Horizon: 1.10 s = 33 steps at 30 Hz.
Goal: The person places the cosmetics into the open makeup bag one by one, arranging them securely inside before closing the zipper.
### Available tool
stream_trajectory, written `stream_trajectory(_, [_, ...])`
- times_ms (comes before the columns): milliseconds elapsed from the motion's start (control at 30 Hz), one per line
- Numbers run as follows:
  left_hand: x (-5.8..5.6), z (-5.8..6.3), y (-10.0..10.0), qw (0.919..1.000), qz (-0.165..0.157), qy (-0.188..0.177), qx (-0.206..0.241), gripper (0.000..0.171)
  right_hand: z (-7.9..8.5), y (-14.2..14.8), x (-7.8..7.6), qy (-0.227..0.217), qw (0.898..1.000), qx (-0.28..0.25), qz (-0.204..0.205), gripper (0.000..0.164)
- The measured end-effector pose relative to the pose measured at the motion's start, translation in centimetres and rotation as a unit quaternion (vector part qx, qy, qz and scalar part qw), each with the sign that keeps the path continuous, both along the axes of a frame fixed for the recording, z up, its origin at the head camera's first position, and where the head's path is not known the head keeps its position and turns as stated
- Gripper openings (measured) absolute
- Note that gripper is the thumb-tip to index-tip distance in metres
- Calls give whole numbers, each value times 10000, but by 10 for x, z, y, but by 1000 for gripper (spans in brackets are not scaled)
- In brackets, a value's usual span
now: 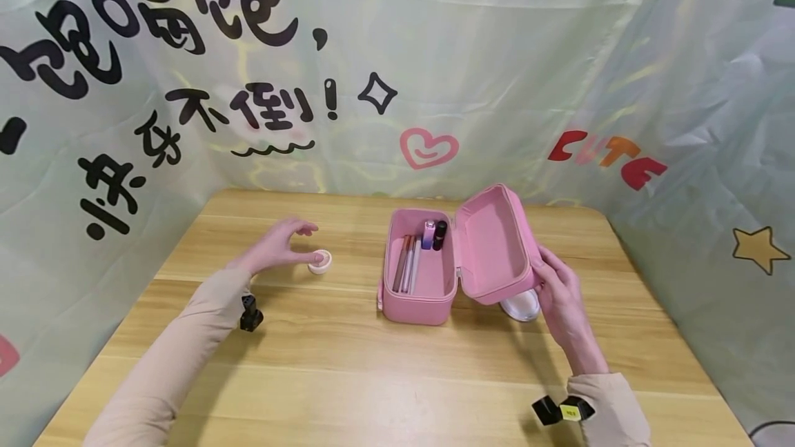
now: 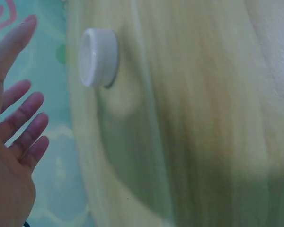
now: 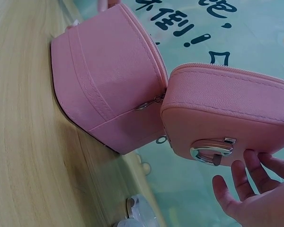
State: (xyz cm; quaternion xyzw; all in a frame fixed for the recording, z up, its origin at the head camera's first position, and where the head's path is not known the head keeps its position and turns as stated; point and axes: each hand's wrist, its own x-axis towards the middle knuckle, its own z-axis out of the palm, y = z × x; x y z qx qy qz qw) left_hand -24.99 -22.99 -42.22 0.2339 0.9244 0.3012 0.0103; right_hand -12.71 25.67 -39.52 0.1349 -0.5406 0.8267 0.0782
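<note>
My left hand point(image 1: 282, 245) is above the table's left half, thumb and fingers spread apart and nothing between them. Its thumb tip overlaps a small round white jar point(image 1: 322, 266) in the head view; in the left wrist view the jar point(image 2: 104, 56) stands apart from the fingers. A pink zip-up case point(image 1: 416, 309) stands open in the middle. On the right, my right hand point(image 1: 562, 295) holds the outer edge of its raised lid point(image 1: 493, 247), fingertips against the outside near a metal-ringed handle point(image 3: 213, 151). The right thumb is hidden in the right wrist view.
Several slender pens or brushes point(image 1: 408, 264) stand in the case beside a purple tube point(image 1: 428, 234) and a black tube point(image 1: 439, 234). A clear, round-looking item point(image 1: 522, 306) lies on the wooden table point(image 1: 373, 378) below the lid. Printed cloth point(image 1: 497, 54) hangs behind.
</note>
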Motion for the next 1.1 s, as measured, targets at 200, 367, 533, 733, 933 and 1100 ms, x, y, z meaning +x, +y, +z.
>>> stream_trajectory(200, [1, -12, -5, 9984, -247, -410, -296, 69, -1, 0, 0, 15, 10000, 62, -28, 35])
stream_trajectory(367, [2, -18, -3, 9978, -363, -453, -329, 64, -2, 0, 1, 17, 9999, 92, -45, 35])
stream_trajectory(533, [2, -21, -1, 9975, -369, -478, -372, 58, -2, 0, 1, 28, 9999, 111, -39, 35])
stream_trajectory(733, [3, -23, -1, 9970, -348, -504, -464, 52, -1, 0, 1, 35, 10000, 59, 1, 34])
stream_trajectory(933, [-1, -25, 0, 9971, -309, -468, -520, 51, -1, -1, 0, 38, 9999, 84, -40, 34])
stream_trajectory(1100, [-4, -27, 0, 9970, -275, -437, -569, 50, 0, -1, 0, 66, 9999, 63, -42, 34])
